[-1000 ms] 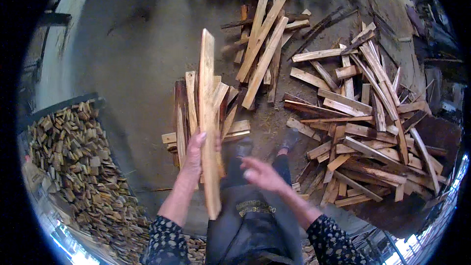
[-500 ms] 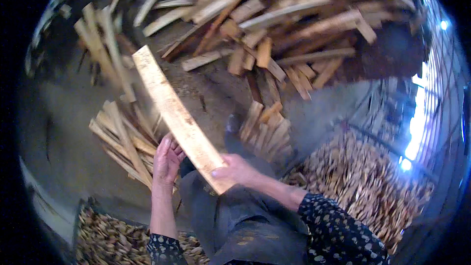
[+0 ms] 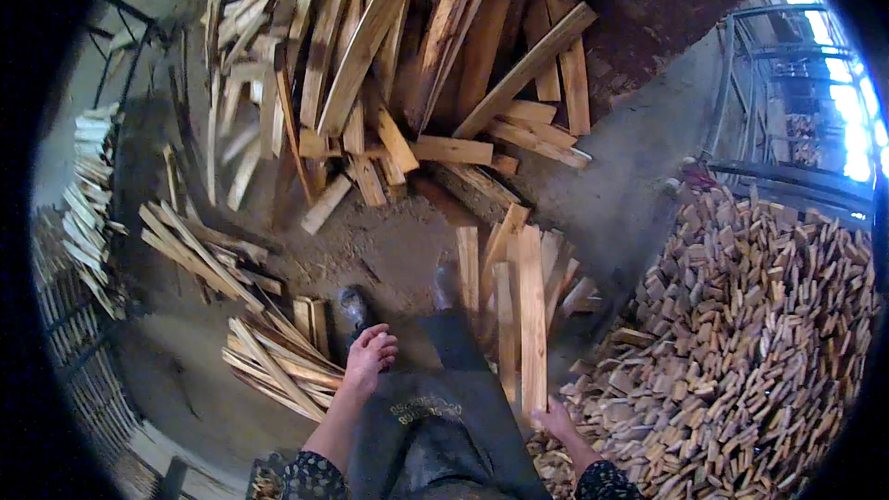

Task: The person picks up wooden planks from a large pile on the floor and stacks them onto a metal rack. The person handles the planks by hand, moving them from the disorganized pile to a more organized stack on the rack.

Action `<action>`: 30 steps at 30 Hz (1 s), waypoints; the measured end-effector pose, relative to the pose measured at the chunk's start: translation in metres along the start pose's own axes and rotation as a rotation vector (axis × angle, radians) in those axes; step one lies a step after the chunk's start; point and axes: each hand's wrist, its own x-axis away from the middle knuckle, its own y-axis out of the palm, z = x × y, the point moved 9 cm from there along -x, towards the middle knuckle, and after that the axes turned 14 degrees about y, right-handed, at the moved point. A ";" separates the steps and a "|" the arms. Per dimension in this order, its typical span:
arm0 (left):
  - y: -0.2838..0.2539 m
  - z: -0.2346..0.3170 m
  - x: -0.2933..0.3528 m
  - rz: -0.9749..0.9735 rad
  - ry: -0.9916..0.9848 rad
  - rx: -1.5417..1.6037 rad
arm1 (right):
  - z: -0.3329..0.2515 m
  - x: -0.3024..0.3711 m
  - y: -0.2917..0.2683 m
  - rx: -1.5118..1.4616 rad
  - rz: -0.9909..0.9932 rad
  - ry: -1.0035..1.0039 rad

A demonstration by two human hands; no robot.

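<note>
My right hand (image 3: pixel 554 418) grips the near end of a long, flat wooden plank (image 3: pixel 532 319) at my right side. The plank points away from me over a small stack of cut boards (image 3: pixel 506 315). Nothing shows in my left hand (image 3: pixel 370 354), which hovers before my left leg with its fingers loosely bent and parted. Close by on its left lies a bundle of thin wooden slats (image 3: pixel 278 366).
A big heap of loose boards (image 3: pixel 398 56) spreads across the far side. Many short wood pieces (image 3: pixel 741 333) are piled at the right, by a metal frame (image 3: pixel 787 190). More slats (image 3: pixel 199 255) lie at the left, and pale sticks (image 3: pixel 93 194) are stacked against the far left.
The plank has swung from in front of me to my right side, over the small stack, still in my right hand. My left hand has moved right and down. The view has shifted.
</note>
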 end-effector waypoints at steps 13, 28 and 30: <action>0.053 0.199 -0.085 0.067 0.534 -0.362 | -0.484 -0.059 -0.004 0.106 0.104 -0.777; 0.155 0.379 -0.243 0.042 1.048 -1.072 | -0.687 -0.031 -0.036 -0.529 0.288 -1.109; 0.147 0.352 -0.272 -0.253 0.845 -0.576 | -0.671 -0.026 -0.036 -0.566 0.280 -1.178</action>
